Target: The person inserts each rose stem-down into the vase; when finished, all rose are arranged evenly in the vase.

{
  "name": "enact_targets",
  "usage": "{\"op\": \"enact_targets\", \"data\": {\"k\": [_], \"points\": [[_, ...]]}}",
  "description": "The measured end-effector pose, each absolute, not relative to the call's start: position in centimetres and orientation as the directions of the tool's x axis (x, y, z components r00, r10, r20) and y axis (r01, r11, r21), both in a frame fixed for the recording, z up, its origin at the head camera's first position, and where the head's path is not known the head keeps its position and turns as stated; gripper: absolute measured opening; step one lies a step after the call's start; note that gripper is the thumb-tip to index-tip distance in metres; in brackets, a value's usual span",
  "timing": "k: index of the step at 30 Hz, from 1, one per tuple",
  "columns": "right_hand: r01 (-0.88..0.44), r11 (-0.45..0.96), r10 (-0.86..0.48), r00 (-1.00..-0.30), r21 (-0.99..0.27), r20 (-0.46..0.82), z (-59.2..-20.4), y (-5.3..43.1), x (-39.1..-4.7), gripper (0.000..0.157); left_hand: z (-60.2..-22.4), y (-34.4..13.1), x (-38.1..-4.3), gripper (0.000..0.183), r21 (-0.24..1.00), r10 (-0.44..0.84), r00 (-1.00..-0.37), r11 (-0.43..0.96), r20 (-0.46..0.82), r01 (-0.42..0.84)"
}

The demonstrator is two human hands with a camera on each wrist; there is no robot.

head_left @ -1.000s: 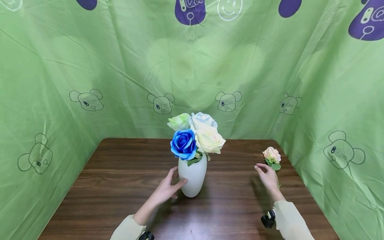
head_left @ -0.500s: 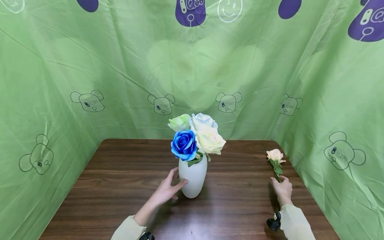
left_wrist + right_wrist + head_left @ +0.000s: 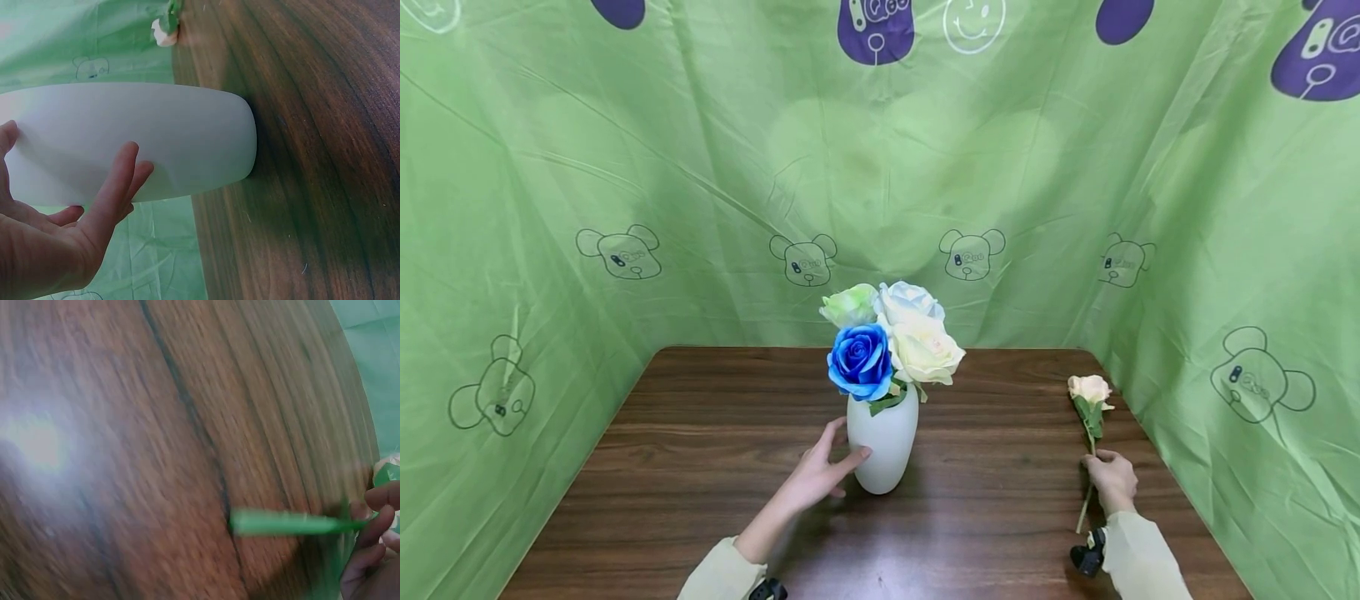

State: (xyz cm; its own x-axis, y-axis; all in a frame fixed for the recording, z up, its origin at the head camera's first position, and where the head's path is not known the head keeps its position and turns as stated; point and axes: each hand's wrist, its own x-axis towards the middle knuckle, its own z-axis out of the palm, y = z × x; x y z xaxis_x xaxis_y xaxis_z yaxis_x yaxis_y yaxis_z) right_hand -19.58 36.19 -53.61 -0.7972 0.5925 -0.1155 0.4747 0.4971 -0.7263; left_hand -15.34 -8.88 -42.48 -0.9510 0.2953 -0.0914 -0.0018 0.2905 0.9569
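Observation:
A white vase [image 3: 882,450] stands upright on the table, holding a blue rose [image 3: 859,362], a cream rose [image 3: 925,350], a pale blue rose [image 3: 910,302] and a green-white flower [image 3: 850,306]. My left hand [image 3: 820,475] holds the vase's left side, thumb across the front and fingers spread around it; the left wrist view shows fingertips [image 3: 128,153] on its white surface. At the table's right, my right hand [image 3: 1112,479] pinches the green stem [image 3: 281,524] of a pale pink rose [image 3: 1089,388]. The bloom points away from me and the stem end towards me.
The brown wooden table [image 3: 700,433] has a green patterned cloth [image 3: 880,167] hanging behind it and at both sides. The right hand is near the table's right edge. Light glares on the tabletop in the right wrist view.
My right hand has moved back towards me and slightly right, now gripping the pink rose's stem, which shows below the hand. The bloom has shifted a little. My left hand and the vase stay put.

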Motion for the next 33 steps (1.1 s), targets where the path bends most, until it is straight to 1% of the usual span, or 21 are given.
{"op": "enact_targets", "data": {"k": [3,9,13,16,19,21,23,25,27,30,31,33], "points": [[0.423,0.458,0.573,-0.813,-0.782,-0.104,-54.1,35.7,-19.9,0.034,-42.5,-8.9,-15.3,0.065,0.956,0.294,-0.951,0.292,-0.095,-0.005],[0.337,0.223,0.464,-0.862,-0.915,-0.204,-54.3,34.0,-21.0,0.036,-42.4,-8.9,-15.3,0.064,0.953,0.291,-0.952,0.302,-0.091,0.001],[0.266,0.175,0.399,-0.899,-0.948,-0.179,-53.3,32.2,-21.2,0.035,-42.4,-8.9,-15.3,0.064,0.954,0.294,-0.951,0.3,-0.089,0.003],[0.148,0.188,0.353,-0.933,-0.971,-0.074,-53.5,31.3,-21.6,0.035,-42.4,-8.9,-15.4,0.064,0.955,0.295,-0.951,0.296,-0.092,-0.001],[-0.019,0.177,0.315,-0.946,-0.984,0.075,-55.8,31.3,-22.9,0.034,-42.4,-8.9,-15.4,0.064,0.955,0.297,-0.95,0.295,-0.096,-0.005],[-0.102,0.18,0.31,-0.938,-0.978,0.155,-57.6,31.6,-24.0,0.034,-42.5,-8.9,-15.4,0.064,0.956,0.298,-0.95,0.294,-0.095,-0.004],[-0.155,0.173,0.329,-0.921,-0.973,0.206,-59.2,31.8,-25.3,0.032,-42.5,-8.9,-15.4,0.064,0.956,0.298,-0.95,0.293,-0.093,-0.001],[-0.184,0.186,0.346,-0.907,-0.965,0.239,-60.0,31.7,-26.2,0.03,-42.5,-8.9,-15.4,0.064,0.956,0.298,-0.95,0.294,-0.091,0.0],[-0.244,0.173,0.336,-0.896,-0.954,0.29,-60.4,31.4,-26.9,0.03,-42.6,-8.9,-15.4,0.064,0.956,0.297,-0.951,0.294,-0.09,0.001],[-0.355,0.141,0.264,-0.886,-0.924,0.381,-59.3,30.5,-27.0,0.03,-42.7,-8.9,-15.5,0.064,0.956,0.295,-0.951,0.293,-0.093,-0.002],[-0.401,0.095,0.221,-0.884,-0.911,0.412,-57.5,29.6,-26.1,0.027,-42.7,-8.9,-15.5,0.065,0.957,0.295,-0.951,0.291,-0.093,-0.003],[-0.475,0.01,0.155,-0.868,-0.88,0.471,-55.2,28.2,-25.3,0.023,-42.7,-8.9,-15.5,0.065,0.958,0.296,-0.951,0.288,-0.091,-0.002]]}}
